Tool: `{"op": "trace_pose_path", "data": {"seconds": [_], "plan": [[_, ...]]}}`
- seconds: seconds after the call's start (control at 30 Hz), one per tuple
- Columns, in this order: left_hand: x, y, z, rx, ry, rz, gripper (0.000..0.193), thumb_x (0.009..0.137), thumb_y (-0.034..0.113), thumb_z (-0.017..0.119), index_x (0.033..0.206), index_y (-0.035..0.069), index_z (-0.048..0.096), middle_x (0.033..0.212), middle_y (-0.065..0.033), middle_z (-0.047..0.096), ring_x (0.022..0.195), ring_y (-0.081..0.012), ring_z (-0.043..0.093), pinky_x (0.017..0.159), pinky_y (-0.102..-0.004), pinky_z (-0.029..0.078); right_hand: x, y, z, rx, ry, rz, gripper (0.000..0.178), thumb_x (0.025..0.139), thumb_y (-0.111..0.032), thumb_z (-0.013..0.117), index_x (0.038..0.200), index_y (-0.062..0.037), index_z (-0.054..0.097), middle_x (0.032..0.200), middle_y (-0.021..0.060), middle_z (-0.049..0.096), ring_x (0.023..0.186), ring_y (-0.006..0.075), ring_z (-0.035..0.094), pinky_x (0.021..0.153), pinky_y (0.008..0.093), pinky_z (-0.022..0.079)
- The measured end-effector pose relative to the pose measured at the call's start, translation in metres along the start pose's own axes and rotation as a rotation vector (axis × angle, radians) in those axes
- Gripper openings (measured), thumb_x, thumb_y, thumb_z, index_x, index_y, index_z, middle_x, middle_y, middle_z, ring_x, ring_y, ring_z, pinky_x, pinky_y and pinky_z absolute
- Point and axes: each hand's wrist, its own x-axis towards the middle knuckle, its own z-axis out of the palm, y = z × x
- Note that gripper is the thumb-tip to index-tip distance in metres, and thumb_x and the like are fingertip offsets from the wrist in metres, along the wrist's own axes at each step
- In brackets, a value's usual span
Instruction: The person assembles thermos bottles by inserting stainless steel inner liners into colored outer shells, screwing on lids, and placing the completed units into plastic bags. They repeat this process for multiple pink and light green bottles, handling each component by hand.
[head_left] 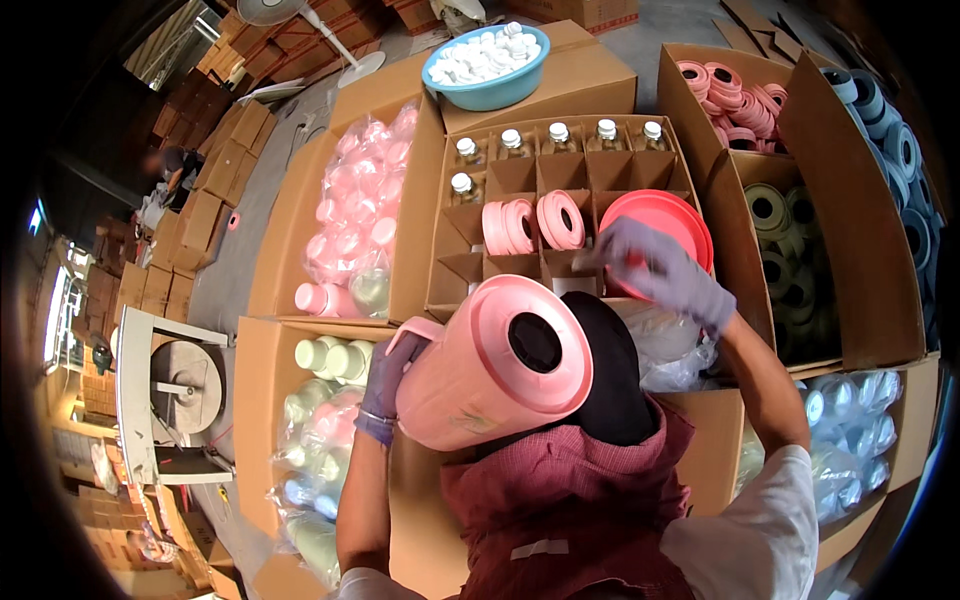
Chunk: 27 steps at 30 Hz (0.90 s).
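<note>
Grips a pink plastic jug with the gloved left hand, fingers closed around the handle side. Holds it aslant in front of the chest, at the near edge of a divided cardboard carton, with its round dark opening facing up and to the right. Reaches forward with the gloved right hand over a round red dish, fingers blurred and pointing left; cannot tell whether grasping anything there.

Faces, in the divided carton, five white-capped bottles along the far row and one more at the left of the next row. Has pink ring-shaped collars lying across the dividers, just left of the red dish.

Works among open cartons: to the left, bagged pink cups, and nearer, pale green cups; to the right, more pink rings, olive-green rings and blue rings; at the lower right, bagged pale blue cups. Looks out beyond to a light blue basin full of small white caps, set on a closed carton.
</note>
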Motion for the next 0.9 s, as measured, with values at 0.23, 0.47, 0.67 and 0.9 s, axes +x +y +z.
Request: {"op": "trace_pose_path", "data": {"seconds": [0.23,0.47,0.67,0.9], "plan": [[0.016,-0.008,0.006,-0.122,-0.087,0.035,0.023,0.091,0.011,0.055,0.110,0.003,0.065,0.095,-0.0111,0.069,0.085,-0.0228,0.067,0.074,-0.0318,0.051,0.015,-0.075,0.004,-0.524,-0.351,-0.552,0.018,0.081,-0.022,0.061,0.095,-0.0112,0.059,0.107,0.0071,0.057,0.104,0.0288,0.055,0.100,0.0489,0.040],[0.000,0.016,-0.001,0.424,0.046,0.229,0.019,0.088,0.012,0.057,0.100,0.004,0.070,0.098,-0.0136,0.071,0.085,-0.0262,0.069,0.074,-0.0339,0.053,-0.018,-0.097,0.029,-0.175,-0.191,-0.026,0.017,0.088,-0.024,0.062,0.090,-0.0079,0.055,0.091,0.0078,0.057,0.072,0.0246,0.057,0.065,0.0363,0.047],[0.001,0.046,-0.004,0.256,0.549,0.543,0.012,0.085,0.009,0.062,0.087,0.000,0.069,0.087,-0.0132,0.069,0.084,-0.0251,0.069,0.076,-0.0333,0.054,-0.049,-0.077,0.073,0.846,0.216,0.897,0.024,0.096,-0.029,0.054,0.086,-0.0074,0.057,0.069,0.0014,0.057,0.051,0.0097,0.052,0.047,0.0233,0.044],[0.014,0.032,-0.010,-0.372,0.495,0.394,0.018,0.090,0.008,0.061,0.102,0.000,0.071,0.100,-0.0097,0.070,0.091,-0.0176,0.065,0.086,-0.0305,0.052,-0.062,-0.012,0.001,0.251,0.446,0.647,0.018,0.095,-0.018,0.058,0.101,-0.0013,0.059,0.089,0.0075,0.065,0.072,0.0109,0.062,0.059,0.0247,0.047]]}}
